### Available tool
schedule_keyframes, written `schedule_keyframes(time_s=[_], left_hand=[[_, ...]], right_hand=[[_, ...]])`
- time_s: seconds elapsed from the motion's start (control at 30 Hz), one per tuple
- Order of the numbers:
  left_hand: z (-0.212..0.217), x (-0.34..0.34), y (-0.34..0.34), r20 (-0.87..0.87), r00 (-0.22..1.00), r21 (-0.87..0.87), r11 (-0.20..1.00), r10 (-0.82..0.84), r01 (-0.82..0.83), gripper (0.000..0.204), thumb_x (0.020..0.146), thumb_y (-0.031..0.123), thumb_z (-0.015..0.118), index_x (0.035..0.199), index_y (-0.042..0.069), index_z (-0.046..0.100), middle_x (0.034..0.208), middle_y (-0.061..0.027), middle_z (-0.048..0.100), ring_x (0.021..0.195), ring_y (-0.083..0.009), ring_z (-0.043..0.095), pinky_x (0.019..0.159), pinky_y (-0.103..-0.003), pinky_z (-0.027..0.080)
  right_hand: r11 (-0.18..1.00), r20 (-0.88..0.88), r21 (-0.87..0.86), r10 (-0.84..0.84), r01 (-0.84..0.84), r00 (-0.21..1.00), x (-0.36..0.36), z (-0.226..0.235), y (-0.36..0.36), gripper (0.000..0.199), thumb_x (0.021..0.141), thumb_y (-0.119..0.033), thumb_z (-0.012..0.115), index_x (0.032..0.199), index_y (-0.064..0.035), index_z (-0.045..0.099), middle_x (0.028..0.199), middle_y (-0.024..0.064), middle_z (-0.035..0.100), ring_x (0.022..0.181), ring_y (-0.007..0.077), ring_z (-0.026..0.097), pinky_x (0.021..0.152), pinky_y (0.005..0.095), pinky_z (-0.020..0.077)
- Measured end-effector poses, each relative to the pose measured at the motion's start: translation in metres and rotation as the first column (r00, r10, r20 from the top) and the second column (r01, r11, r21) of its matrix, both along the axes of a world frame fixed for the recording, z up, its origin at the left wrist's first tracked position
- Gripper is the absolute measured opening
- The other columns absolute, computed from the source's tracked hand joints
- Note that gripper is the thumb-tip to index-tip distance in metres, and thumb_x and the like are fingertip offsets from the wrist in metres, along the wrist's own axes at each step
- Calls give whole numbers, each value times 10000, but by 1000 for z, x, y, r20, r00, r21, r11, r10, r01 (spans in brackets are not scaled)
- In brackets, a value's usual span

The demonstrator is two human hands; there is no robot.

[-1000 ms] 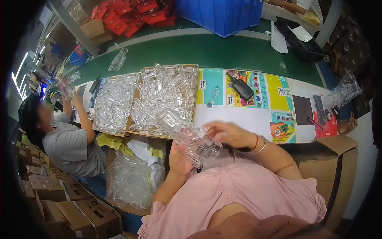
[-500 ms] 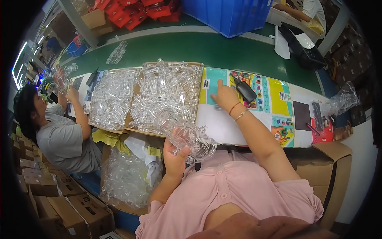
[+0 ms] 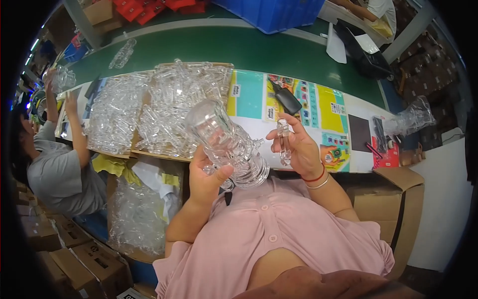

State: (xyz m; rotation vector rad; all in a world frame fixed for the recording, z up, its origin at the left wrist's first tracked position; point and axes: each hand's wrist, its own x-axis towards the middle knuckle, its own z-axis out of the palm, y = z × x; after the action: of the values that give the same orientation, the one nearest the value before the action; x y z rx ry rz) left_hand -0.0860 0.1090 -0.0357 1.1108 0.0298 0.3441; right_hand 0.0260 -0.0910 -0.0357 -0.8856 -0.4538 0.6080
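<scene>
My left hand (image 3: 201, 180) is wrapped round a large transparent tube-shaped part (image 3: 234, 142) with a wide rounded end and a ringed base, held tilted above my lap. Just to the right, my right hand (image 3: 304, 152) pinches a small transparent piece (image 3: 284, 142), upright between thumb and fingers, apart from the large part. Beyond the right hand, a black squeeze bottle (image 3: 289, 101) lies on a colourful printed sheet (image 3: 251, 94). Two shallow cartons of loose transparent pieces (image 3: 181, 107) stand to the left of the sheet.
A green conveyor belt (image 3: 174, 45) runs behind the bench, with a blue bin (image 3: 271, 12) and a black tray (image 3: 366, 52) beyond. At the right end lies another transparent part (image 3: 413, 117). A carton of plastic bags (image 3: 137, 214) sits below; a co-worker in grey (image 3: 64, 174) is at left.
My right hand has come back from the printed sheet toward my left hand, with the small transparent piece now showing in its fingers. The large part stays in my left hand, turned slightly.
</scene>
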Motion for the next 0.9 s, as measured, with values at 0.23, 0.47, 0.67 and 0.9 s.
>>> schedule_keyframes(time_s=[0.23, 0.47, 0.67, 0.9], left_hand=[[30, -3, -20, 20, 993, -68, 991, -115, 116, 746, 724, 288, 739, 1268, -45, 354, 1135, -130, 534, 1038, -191, 532, 886, -303, 421], [37, -15, -34, 70, 996, 165, 985, -61, 49, 669, 725, 202, 736, 1236, -44, 381, 1122, -126, 544, 1005, -177, 546, 851, -289, 437], [37, -17, -38, 93, 994, 169, 985, -60, 44, 659, 702, 185, 756, 1208, -45, 401, 1121, -135, 547, 1005, -183, 548, 862, -303, 438], [28, -20, -27, 154, 974, 167, 976, -167, 141, 715, 652, 140, 787, 1218, -59, 399, 1120, -141, 551, 1041, -202, 535, 884, -329, 434]], right_hand=[[999, 75, 23, 34, -36, 997, -21, 13, -15, 502, 919, -251, 464, 1325, -22, 277, 1091, 180, 537, 821, 136, 539, 788, 279, 442], [996, 359, -83, -1, 33, 933, -33, 19, -29, 468, 930, -227, 441, 1314, -10, 284, 1136, 160, 523, 868, 137, 541, 800, 280, 446], [965, 569, -218, 4, 146, 822, -39, 26, -35, 446, 937, -217, 426, 1307, -5, 295, 1138, 147, 527, 895, 130, 525, 834, 277, 418], [951, 853, -236, 105, 198, 511, -18, 57, -36, 559, 906, -408, 424, 1275, 6, 353, 1226, 192, 485, 1119, 240, 459, 1015, 398, 255]])
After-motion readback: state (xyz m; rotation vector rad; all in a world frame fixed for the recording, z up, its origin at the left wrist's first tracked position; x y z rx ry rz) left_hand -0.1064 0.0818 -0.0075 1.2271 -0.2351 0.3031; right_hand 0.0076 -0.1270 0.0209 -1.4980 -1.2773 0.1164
